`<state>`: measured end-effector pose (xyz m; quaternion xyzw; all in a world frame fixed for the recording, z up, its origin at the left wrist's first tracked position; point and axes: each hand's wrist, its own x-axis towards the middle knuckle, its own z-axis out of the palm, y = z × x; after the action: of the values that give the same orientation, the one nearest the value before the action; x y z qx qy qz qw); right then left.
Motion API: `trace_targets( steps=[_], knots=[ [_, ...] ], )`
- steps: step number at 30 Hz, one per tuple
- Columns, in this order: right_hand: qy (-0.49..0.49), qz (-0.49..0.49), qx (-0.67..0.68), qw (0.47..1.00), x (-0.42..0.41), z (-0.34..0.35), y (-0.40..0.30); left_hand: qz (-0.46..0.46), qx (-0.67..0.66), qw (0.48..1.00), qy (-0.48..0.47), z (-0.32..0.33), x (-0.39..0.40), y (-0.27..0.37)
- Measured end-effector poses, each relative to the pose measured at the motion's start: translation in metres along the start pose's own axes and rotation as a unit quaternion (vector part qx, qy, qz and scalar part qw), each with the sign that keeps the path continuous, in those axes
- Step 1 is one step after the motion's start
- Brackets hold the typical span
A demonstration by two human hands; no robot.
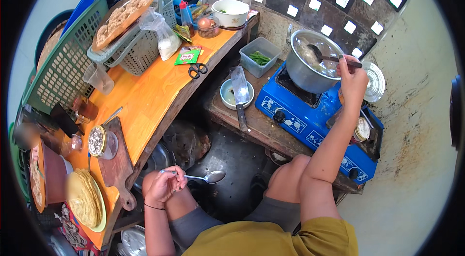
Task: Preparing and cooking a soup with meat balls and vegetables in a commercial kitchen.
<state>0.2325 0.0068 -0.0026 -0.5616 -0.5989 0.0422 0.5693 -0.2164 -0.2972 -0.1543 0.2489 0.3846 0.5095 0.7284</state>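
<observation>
My right hand [351,72] grips the handle of a dark ladle [328,57]. Its bowl dips into the liquid inside a large aluminium pot [308,69], which stands on a burner of a blue two-burner gas stove [290,110]. Over my left knee, my left hand [169,185] holds a metal spoon [214,176] by its handle, the spoon's bowl pointing right above the floor. I cannot tell whether the spoon carries anything. A cleaver [239,89] lies across a small pale bowl [227,96] to the left of the stove.
Green vegetables fill part of a clear plastic tub [259,56] near the pot. The wooden table [145,99] at left bears black scissors [198,70], a cutting board [114,165], a lidded jar [103,142] and stacked yellow flatbreads or pancakes [83,198]. A metal lid [374,81] leans against the wall.
</observation>
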Motion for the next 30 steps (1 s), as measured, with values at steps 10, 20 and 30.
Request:
trace_targets(
  steps=[10, 20, 30],
  knots=[
    [-0.098, -0.004, 0.019, 0.995, -0.005, -0.009, -0.009, 0.005, -0.005, 1.0, 0.006, 0.004, -0.001, -0.001],
    [-0.133, -0.014, -0.064, 0.989, 0.001, 0.022, 0.023, 0.003, 0.007, 1.0, 0.025, 0.007, 0.0, -0.001],
    [-0.058, -0.042, -0.192, 0.979, 0.013, 0.025, 0.059, 0.009, 0.003, 0.999, 0.032, 0.002, 0.001, -0.002]
  ],
)
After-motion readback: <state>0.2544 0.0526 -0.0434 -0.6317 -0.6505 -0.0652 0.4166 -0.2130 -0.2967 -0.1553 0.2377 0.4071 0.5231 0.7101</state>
